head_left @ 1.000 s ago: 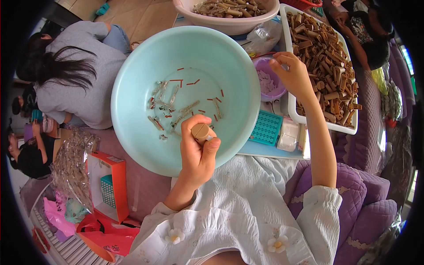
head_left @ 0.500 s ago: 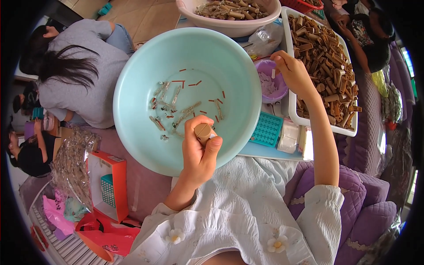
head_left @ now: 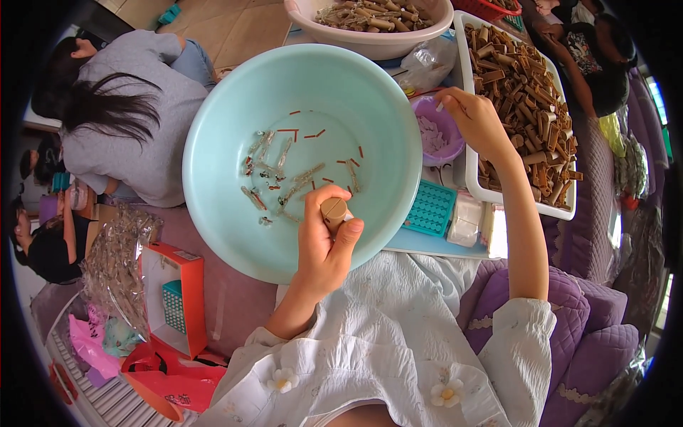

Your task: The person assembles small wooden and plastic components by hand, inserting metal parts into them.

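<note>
My left hand (head_left: 324, 245) is closed around a short tan cylinder (head_left: 334, 211) with a slit across its round end. It is over the near side of a big pale-blue basin (head_left: 220, 235). Inside the basin lie small reddish-brown strips (head_left: 310, 136) and several clear-wrapped slim pieces (head_left: 284, 151). My right hand (head_left: 471, 119) pinches a small white piece (head_left: 440, 107) above a purple bowl (head_left: 449, 148) of similar white pieces (head_left: 430, 134). Part of the cylinder is hidden by my left fingers.
A white tray (head_left: 467, 171) heaped with brown pieces stands right of the purple bowl. Beyond the basin is a pale pink tub (head_left: 341, 37) of similar pieces. A teal perforated tray (head_left: 429, 206) sits near my right forearm. Another person (head_left: 146, 107) sits at the left, beyond an orange-red box (head_left: 191, 306).
My left hand has shifted slightly right with the tan cylinder. The right hand has moved a little, and the white piece in its fingertips is now slightly higher.
</note>
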A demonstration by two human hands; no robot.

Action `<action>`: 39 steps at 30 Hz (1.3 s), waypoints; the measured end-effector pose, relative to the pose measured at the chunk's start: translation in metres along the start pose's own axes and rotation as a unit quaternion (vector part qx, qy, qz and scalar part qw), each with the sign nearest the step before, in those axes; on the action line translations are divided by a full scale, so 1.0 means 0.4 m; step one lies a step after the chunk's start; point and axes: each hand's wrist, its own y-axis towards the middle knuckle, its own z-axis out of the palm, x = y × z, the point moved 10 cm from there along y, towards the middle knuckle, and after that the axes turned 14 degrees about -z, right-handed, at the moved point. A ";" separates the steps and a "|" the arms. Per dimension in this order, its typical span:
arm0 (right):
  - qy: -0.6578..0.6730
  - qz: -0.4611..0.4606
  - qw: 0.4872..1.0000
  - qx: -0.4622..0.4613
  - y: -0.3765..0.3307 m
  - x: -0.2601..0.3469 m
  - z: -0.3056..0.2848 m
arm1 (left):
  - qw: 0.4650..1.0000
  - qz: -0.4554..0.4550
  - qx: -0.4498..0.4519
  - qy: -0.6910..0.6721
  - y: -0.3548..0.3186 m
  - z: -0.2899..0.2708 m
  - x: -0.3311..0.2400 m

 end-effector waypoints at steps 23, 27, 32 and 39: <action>0.253 -0.153 0.955 -0.004 -0.155 0.394 0.095 | 0.989 0.009 0.100 -0.112 -0.024 0.069 -0.036; 0.267 -0.160 0.950 0.034 -0.187 0.411 0.129 | 0.981 -0.001 0.158 -0.109 -0.044 0.100 -0.040; 0.178 -0.190 0.965 -0.018 -0.202 0.423 0.087 | 0.972 -0.032 0.180 -0.145 -0.048 0.111 -0.076; 0.052 -0.205 0.977 0.005 -0.224 0.443 0.059 | 0.846 0.268 0.080 0.454 -0.083 0.108 -0.194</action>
